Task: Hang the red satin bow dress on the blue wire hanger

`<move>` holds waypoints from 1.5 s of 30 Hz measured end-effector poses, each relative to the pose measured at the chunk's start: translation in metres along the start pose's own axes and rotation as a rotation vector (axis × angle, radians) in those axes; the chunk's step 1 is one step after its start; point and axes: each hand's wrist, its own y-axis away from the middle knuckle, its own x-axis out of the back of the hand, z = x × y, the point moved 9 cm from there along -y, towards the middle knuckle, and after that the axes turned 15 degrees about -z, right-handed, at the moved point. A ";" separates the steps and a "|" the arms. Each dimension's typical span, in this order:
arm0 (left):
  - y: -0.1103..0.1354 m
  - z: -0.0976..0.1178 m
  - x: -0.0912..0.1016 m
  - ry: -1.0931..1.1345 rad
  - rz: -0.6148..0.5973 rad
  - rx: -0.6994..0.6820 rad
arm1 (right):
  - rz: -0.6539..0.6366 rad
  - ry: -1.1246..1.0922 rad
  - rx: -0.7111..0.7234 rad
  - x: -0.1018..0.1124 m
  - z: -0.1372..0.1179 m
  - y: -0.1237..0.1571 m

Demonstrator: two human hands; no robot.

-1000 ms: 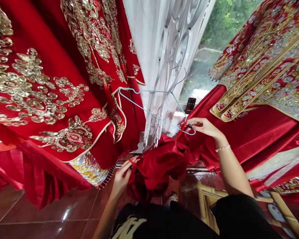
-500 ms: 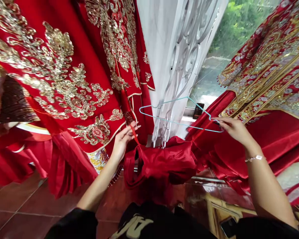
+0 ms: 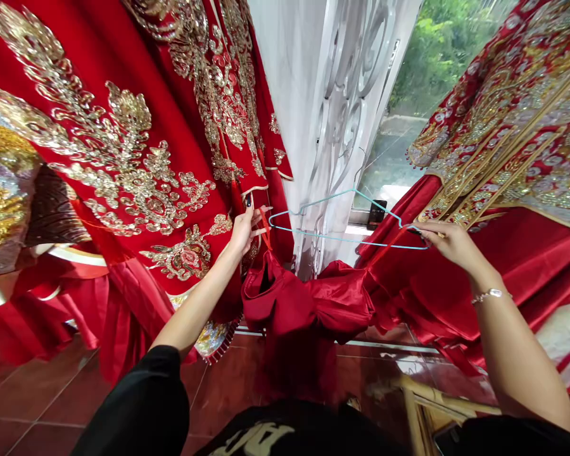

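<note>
My right hand (image 3: 449, 244) is closed in a pinch on the right end of the light-blue wire hanger (image 3: 342, 239). My left hand (image 3: 246, 227), just beside the hanger's left end, has thumb and fingers closed on a thin red strap (image 3: 266, 234). The red satin garment (image 3: 308, 304) hangs bunched directly below the hanger, attached to that strap. A white curtain (image 3: 294, 95) stands behind the hanger.

The satin garment (image 3: 308, 304) was plain deep red; the wire hanger (image 3: 342, 218) pale turquoise; the hanging robes (image 3: 137, 158) red with gold floral embroidery; the curtain (image 3: 313, 95) white.
</note>
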 end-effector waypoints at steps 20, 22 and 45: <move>-0.048 0.017 -0.020 -0.223 -0.170 0.160 | 0.058 -0.148 -0.038 -0.012 0.023 0.001; -0.048 0.008 -0.009 -0.192 -0.168 0.174 | 0.039 -0.154 -0.043 -0.017 0.022 0.000; -0.004 0.096 -0.052 -1.521 0.074 -0.139 | 0.137 -0.191 0.015 -0.037 0.010 0.008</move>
